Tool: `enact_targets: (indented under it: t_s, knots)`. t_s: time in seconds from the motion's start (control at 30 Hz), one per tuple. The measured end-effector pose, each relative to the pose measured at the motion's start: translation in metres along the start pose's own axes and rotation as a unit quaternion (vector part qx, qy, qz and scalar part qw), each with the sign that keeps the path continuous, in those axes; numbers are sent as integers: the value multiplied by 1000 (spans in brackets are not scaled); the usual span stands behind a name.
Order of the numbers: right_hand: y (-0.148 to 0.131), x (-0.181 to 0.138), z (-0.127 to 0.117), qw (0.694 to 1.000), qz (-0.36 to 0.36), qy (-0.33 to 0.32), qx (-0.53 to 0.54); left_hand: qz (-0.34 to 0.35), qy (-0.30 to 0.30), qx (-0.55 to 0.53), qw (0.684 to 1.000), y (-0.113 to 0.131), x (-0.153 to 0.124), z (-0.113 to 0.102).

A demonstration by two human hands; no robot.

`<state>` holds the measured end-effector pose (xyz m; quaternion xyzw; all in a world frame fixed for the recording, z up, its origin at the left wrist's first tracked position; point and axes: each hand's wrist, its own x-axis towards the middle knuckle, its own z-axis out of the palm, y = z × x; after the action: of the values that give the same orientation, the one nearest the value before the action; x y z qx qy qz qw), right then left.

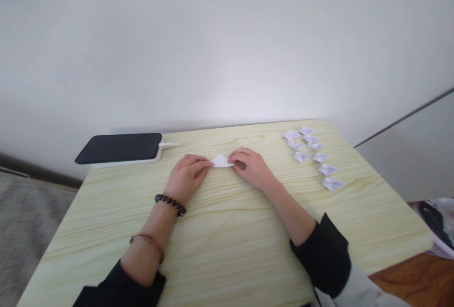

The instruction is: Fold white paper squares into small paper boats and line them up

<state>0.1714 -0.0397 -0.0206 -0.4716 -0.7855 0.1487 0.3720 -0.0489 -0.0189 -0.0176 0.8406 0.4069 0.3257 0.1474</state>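
A small piece of folded white paper (221, 161), peaked at the top with a straight lower edge, is stretched between my two hands near the middle of the table. My left hand (187, 174) pinches its left corner between thumb and fingers. At the opposite corner, my right hand (251, 167) pinches the paper the same way, fingers curled. Both hands are low over the tabletop. Several small folded paper boats (301, 157) sit grouped to the right of my right hand.
The pale wood-grain table (227, 250) meets a white wall (227, 47) at its back edge. On the back left lies a dark phone-like slab (120, 148) on a white base, with a white cable plug (170, 144) on its right. A bin-like container (440, 226) stands beyond the right edge.
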Motion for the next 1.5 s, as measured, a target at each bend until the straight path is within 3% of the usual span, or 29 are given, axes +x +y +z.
enact_targets:
  t_s: [0.17, 0.5, 0.7, 1.13, 1.5]
  knots:
    - [0, 0, -1, 999, 6, -7, -42, 36, -15, 38, 999, -6, -1, 4]
    - [3, 2, 2, 999, 21, -33, -25, 19, -40, 48, 998, 0, 1, 2]
    - [2, 2, 3, 995, 25, -69, -67, 18, -47, 57, 997, 0, 0, 4]
    - [2, 2, 5, 997, 39, -48, -41, -50, -30, 54, 997, 1, 3, 7]
    - [0, 2, 6, 996, 63, -37, -40, -106, -54, 49, 992, 3, 5, 6]
